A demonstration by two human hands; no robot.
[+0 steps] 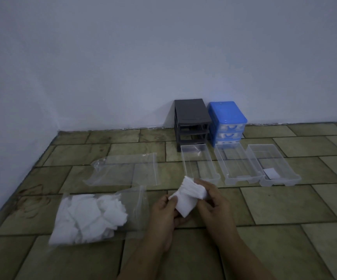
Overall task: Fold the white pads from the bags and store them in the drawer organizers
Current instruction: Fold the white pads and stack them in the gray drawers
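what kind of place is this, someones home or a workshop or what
Probably a bare corner of a room in a home, with the work done on the floor: a tiled floor meets a plain pale wall, and small plastic drawer organizers, grey and blue, stand against it. No furniture shows.

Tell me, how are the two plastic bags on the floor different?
The near bag is stuffed with white pads, while the far bag looks empty. The near bag bulges and looks rumpled; the far bag lies flat. The near bag sits just beside the left hand; the far bag lies farther off, toward the wall. Both are clear plastic and lie on the tiled floor.
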